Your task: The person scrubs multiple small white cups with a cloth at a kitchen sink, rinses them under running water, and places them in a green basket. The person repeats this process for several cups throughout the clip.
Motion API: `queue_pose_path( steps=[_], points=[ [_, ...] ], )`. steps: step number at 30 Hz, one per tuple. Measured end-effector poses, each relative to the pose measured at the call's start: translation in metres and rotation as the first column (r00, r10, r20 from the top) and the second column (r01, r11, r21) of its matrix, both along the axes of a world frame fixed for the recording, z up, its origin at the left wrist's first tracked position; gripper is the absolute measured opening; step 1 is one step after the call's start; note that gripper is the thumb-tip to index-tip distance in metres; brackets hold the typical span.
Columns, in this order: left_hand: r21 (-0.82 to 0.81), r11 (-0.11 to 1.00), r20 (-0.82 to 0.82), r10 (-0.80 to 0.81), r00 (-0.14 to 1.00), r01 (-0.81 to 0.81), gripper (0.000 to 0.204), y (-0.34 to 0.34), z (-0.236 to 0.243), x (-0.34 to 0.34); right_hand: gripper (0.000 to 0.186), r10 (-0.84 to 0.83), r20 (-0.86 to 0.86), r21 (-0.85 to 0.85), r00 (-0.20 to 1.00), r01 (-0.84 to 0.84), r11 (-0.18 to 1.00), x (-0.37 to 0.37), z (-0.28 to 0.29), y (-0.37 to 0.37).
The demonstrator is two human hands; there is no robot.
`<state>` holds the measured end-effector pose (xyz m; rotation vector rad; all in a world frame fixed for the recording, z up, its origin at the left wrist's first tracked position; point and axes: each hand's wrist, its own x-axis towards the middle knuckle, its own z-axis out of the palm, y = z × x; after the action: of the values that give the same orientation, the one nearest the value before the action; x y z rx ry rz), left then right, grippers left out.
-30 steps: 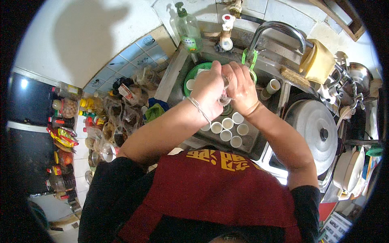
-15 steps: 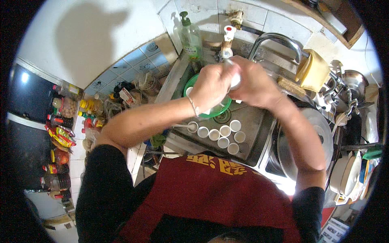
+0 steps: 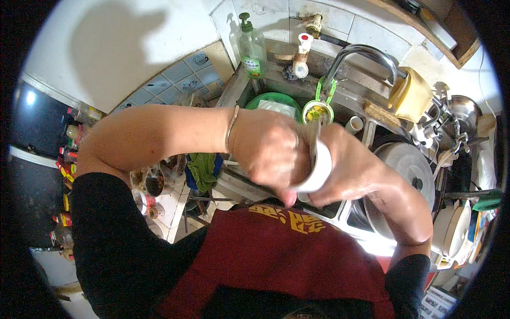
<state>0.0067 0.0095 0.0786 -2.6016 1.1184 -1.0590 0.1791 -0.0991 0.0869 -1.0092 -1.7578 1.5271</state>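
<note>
Over the front of the sink, my two hands are close together on a white bowl, which is tilted and smeared by motion. My right hand grips it from the right, its fingers mostly hidden behind it. On the other side my left hand is closed against the bowl, knuckles up and blurred. Beyond my hands a green basin with white pieces in it stands in the sink. Beside it is a small strainer with a green-and-white rim and yellow-green scraps inside. A white cup lies to the right.
A pump bottle stands at the sink's back left corner. The curved faucet has a yellow cloth over its pipe. A large lidded pot is close to my right forearm. Jars and bottles line the left side.
Both hands have come down toward my body with the white bowl, my left elbow swinging outward. The strainer shows now, while my hands cover the row of small white cups.
</note>
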Motion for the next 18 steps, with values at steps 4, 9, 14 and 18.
queue_pose_path(
  steps=[4, 9, 14, 18],
  points=[
    [-0.111, 0.990, 0.037, 0.086, 0.996, -0.082, 0.037, -0.001, -0.021, 0.004, 0.033, 0.129, 0.273, -0.027, 0.953, -0.126, 0.992, 0.016, -0.011, 0.029],
    [-0.579, -0.751, -0.561, 0.084, 0.823, -0.318, 0.044, 0.008, -0.073, 0.062, 0.055, -0.657, 0.344, 0.732, 0.671, 0.247, 0.635, 0.021, -0.096, 0.076],
    [-0.570, -0.794, -0.518, 0.147, 0.843, -0.211, 0.041, -0.014, -0.073, 0.061, 0.050, -0.745, 0.096, 0.967, 0.661, 0.115, 0.226, 0.010, -0.106, 0.075],
    [-0.833, 0.111, -0.403, 0.549, 0.732, -0.541, 0.048, -0.025, -0.063, 0.039, 0.049, -0.696, 0.036, 0.926, 0.717, 0.238, 0.293, 0.011, -0.059, 0.049]
  ],
)
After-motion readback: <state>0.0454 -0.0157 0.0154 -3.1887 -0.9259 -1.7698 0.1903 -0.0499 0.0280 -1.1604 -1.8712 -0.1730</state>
